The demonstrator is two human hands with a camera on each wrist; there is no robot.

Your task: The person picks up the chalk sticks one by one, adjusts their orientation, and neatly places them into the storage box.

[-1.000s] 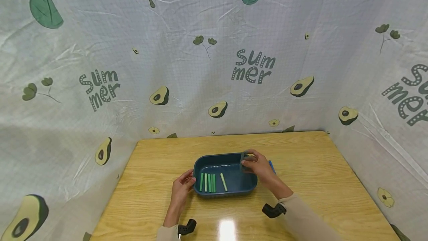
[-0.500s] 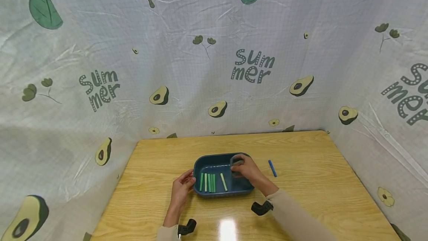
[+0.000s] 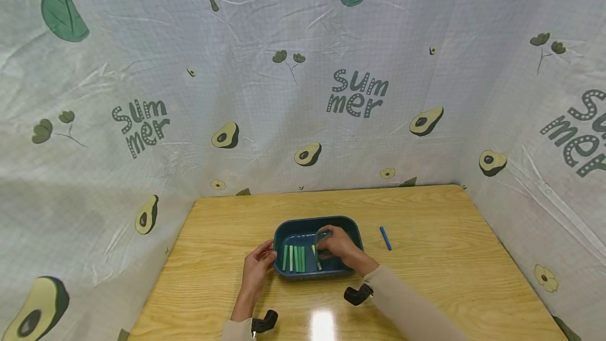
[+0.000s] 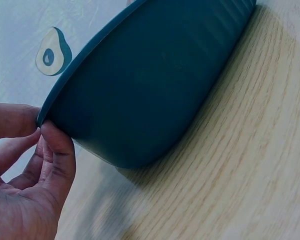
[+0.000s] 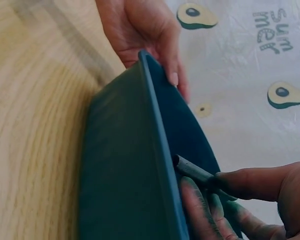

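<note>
A dark blue tray [image 3: 310, 276] stands on the table, with several green and pale green short sticks [image 3: 293, 259] side by side at its left end. My left hand [image 3: 258, 266] pinches the tray's left rim between thumb and fingers, also plain in the left wrist view. My right hand [image 3: 338, 242] is inside the tray, beside a separate pale stick [image 3: 313, 250] that it partly covers. In the right wrist view, thumb and fingers pinch a short round stick [image 5: 190, 169], which looks greyish there. Whether this is the separate pale one, I cannot tell. Those fingers look green-tinged.
A blue stick [image 3: 385, 238] lies on the wooden table [image 3: 426, 272] to the right of the tray. A printed sheet [image 3: 265, 104] with avocados and lettering hangs behind the table and along both sides.
My right hand has moved left and slightly toward me, from the tray's right end to the separate pale stick. The blue stick has come into fuller view. My left hand has stayed on the rim.
</note>
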